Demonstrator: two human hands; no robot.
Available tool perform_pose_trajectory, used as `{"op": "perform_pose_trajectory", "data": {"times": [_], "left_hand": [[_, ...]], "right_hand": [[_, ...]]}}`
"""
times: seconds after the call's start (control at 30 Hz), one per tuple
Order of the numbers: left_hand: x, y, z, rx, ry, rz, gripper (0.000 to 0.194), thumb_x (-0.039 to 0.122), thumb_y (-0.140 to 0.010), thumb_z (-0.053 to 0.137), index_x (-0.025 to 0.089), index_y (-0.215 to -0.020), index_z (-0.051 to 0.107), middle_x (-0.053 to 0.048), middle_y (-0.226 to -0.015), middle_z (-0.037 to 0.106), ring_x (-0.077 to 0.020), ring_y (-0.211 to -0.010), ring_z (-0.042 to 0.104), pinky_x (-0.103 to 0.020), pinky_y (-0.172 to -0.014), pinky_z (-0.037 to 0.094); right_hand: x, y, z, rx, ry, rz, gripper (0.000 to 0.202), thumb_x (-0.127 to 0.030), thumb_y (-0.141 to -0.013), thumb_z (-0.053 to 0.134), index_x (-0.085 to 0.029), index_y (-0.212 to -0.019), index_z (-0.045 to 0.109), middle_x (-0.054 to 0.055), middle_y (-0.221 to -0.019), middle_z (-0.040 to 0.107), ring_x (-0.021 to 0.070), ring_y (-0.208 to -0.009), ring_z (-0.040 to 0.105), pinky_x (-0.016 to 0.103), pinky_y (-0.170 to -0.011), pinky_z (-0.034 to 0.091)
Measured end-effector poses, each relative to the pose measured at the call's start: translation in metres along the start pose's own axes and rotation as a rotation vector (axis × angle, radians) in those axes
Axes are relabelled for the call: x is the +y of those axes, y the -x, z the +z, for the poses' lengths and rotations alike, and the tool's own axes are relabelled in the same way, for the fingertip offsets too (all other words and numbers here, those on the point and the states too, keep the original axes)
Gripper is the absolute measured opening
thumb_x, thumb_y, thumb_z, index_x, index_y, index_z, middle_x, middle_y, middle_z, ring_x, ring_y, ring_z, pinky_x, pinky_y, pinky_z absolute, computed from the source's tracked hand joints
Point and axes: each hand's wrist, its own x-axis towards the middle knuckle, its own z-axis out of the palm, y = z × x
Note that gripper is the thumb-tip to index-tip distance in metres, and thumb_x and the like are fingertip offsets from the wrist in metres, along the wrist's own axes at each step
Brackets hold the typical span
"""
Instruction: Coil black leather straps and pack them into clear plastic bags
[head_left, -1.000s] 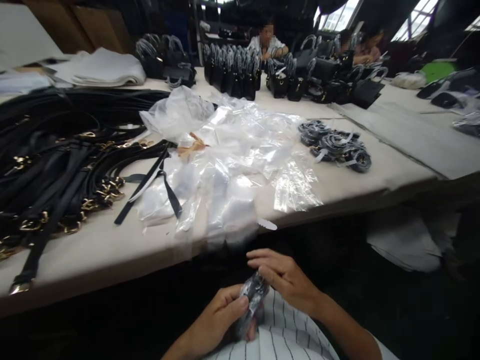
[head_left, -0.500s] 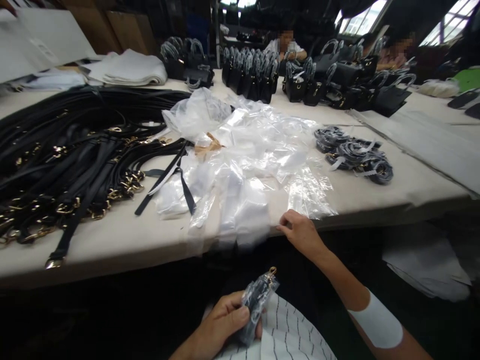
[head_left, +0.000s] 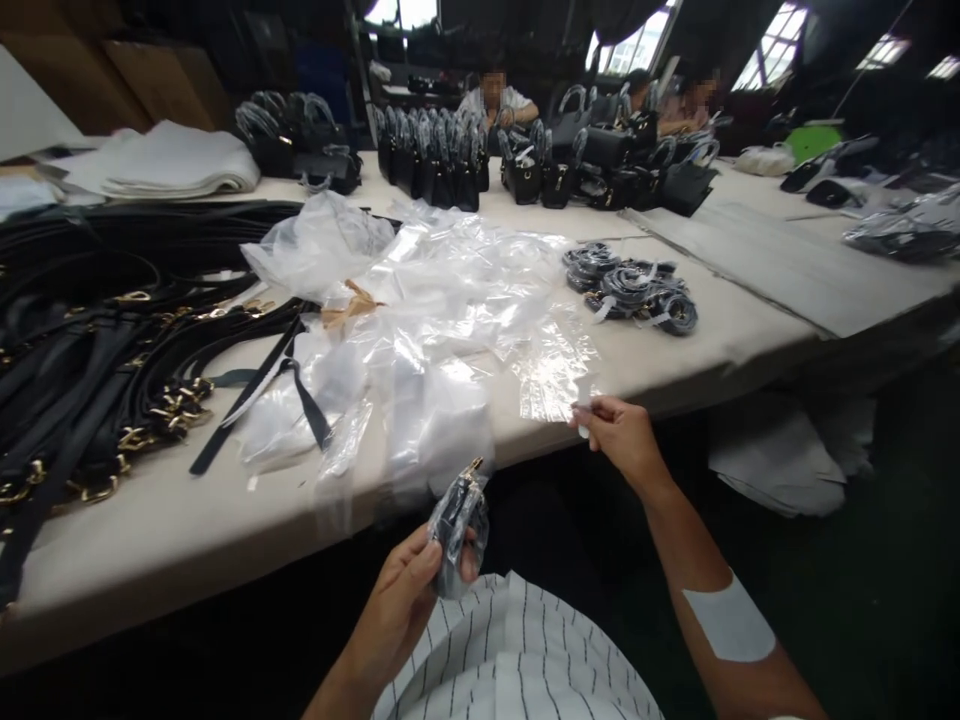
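My left hand (head_left: pixel 405 580) is closed round a coiled black strap (head_left: pixel 459 535) wrapped in clear plastic, held off the table's front edge. A gold clasp sticks up from the strap's top end. At the table edge, my right hand (head_left: pixel 619 435) pinches a small white strip (head_left: pixel 583 425) between thumb and fingers. Clear plastic sleeves (head_left: pixel 555 375) lie just beyond those fingertips. More plastic bags (head_left: pixel 450 270) spread over the middle of the table, with a brown twisted tie (head_left: pixel 351 305) among them. Several wrapped strap coils (head_left: pixel 630 285), some with white strips, rest to the right.
Long black straps with gold hardware (head_left: pixel 135 370) cover the left side of the table (head_left: pixel 180 560). Black handbags (head_left: pixel 435 165) with wrapped handles stand at the back. Grey sheets (head_left: pixel 795 260) lie at the right. A person (head_left: pixel 491 100) sits beyond the bags.
My left hand has raised the wrapped strap toward the table edge. My right hand now pinches a white strip that did not show between its fingers before. The view has swung right.
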Motion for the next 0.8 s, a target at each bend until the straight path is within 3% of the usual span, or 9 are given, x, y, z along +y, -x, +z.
{"op": "perform_pose_trajectory", "data": {"times": [0.1,0.17,0.23,0.37,0.5,0.63,0.73,0.8], "left_hand": [[0.001,-0.011,0.006,-0.002,-0.12,0.039,0.033,0.038,-0.096,0.047,0.016,-0.112,0.064,-0.007,-0.085,0.064,-0.019,-0.084,0.053,-0.032,-0.079,0.039],[0.0,-0.017,0.01,-0.016,-0.229,0.073,0.033,0.039,-0.096,0.048,0.015,-0.112,0.064,-0.008,-0.087,0.065,-0.0194,-0.084,0.054,-0.032,-0.079,0.04],[-0.002,-0.023,0.012,-0.039,-0.34,0.101,0.032,0.039,-0.096,0.049,0.016,-0.112,0.064,-0.008,-0.09,0.066,-0.0197,-0.085,0.056,-0.032,-0.078,0.041],[-0.008,-0.029,0.014,-0.051,-0.509,0.107,0.026,0.036,-0.096,0.05,0.019,-0.109,0.065,-0.006,-0.097,0.066,-0.0195,-0.091,0.057,-0.031,-0.082,0.042],[-0.021,-0.033,0.015,-0.026,-0.58,0.069,0.024,0.034,-0.097,0.049,0.02,-0.107,0.066,-0.004,-0.098,0.067,-0.0175,-0.091,0.057,-0.029,-0.085,0.042],[-0.031,-0.034,0.021,-0.005,-0.553,0.021,0.026,0.034,-0.096,0.052,0.02,-0.114,0.064,-0.005,-0.103,0.068,-0.0197,-0.095,0.059,-0.031,-0.088,0.043],[-0.03,-0.034,0.028,0.002,-0.512,-0.002,0.027,0.034,-0.095,0.052,0.017,-0.113,0.063,-0.008,-0.106,0.068,-0.0229,-0.101,0.059,-0.033,-0.089,0.043],[-0.028,-0.034,0.031,-0.007,-0.513,-0.013,0.026,0.034,-0.096,0.051,0.016,-0.11,0.063,-0.008,-0.104,0.067,-0.023,-0.099,0.059,-0.033,-0.087,0.043]], "right_hand": [[-0.003,0.025,0.008,-0.195,-0.318,0.108,0.032,-0.044,-0.079,0.073,-0.013,-0.084,0.071,0.0,-0.06,0.06,0.0037,-0.039,0.037,0.02,-0.039,0.022],[-0.003,0.045,0.016,-0.321,-0.435,0.204,0.034,-0.046,-0.08,0.072,-0.013,-0.089,0.073,-0.002,-0.055,0.056,0.0027,-0.038,0.036,0.019,-0.038,0.019],[0.001,0.063,0.022,-0.384,-0.479,0.255,0.035,-0.046,-0.082,0.071,-0.014,-0.093,0.074,0.0,-0.061,0.061,0.0022,-0.038,0.038,0.019,-0.038,0.017],[0.016,0.084,0.031,-0.296,-0.484,0.282,0.032,-0.043,-0.079,0.075,-0.015,-0.095,0.077,0.009,-0.087,0.071,0.0028,-0.047,0.044,0.017,-0.038,0.02],[0.033,0.093,0.037,-0.247,-0.498,0.316,0.03,-0.037,-0.076,0.077,-0.013,-0.093,0.076,0.007,-0.075,0.07,0.0047,-0.049,0.046,0.016,-0.04,0.03],[0.046,0.103,0.038,-0.279,-0.57,0.364,0.036,-0.034,-0.075,0.075,-0.014,-0.106,0.07,0.008,-0.085,0.073,0.0053,-0.047,0.049,0.016,-0.038,0.032],[0.055,0.111,0.034,-0.262,-0.573,0.41,0.032,-0.033,-0.075,0.074,-0.014,-0.099,0.068,0.009,-0.093,0.073,0.0043,-0.045,0.048,0.017,-0.036,0.029],[0.06,0.117,0.03,-0.217,-0.552,0.416,0.03,-0.037,-0.078,0.072,-0.013,-0.096,0.068,0.009,-0.09,0.072,0.0064,-0.05,0.052,0.017,-0.04,0.035]]}}
